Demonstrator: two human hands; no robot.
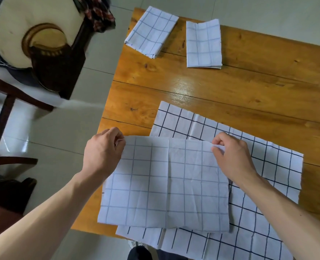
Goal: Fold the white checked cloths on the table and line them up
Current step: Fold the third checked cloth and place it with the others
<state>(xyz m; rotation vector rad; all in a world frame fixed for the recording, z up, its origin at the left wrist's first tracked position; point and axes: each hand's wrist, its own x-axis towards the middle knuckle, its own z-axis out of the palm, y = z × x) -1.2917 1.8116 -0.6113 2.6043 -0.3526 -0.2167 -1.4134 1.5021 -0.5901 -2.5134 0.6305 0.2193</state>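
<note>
Half-folded checked cloth (164,184) lower centre, top corners raised, lying over flat spread cloth (249,184) beneath; two folded cloths, left (151,31) and right (203,44), side by side, upper frame.

I see my left hand (104,151) pinching the top left corner of a half-folded cloth (164,184), and my right hand (232,156) pinching its top right corner. The folded flap lies over the near left part of the open cloth (258,166), which is spread flat on the desk (230,91) and hangs past the near edge. Two folded cloths sit at the far side: left one (151,31) angled at the corner, overhanging the edge slightly, right one (203,44) just beside it, roughly straight, the two apart. A chair (43,53) stands on the tiled floor (61,128) left of the desk.
</note>
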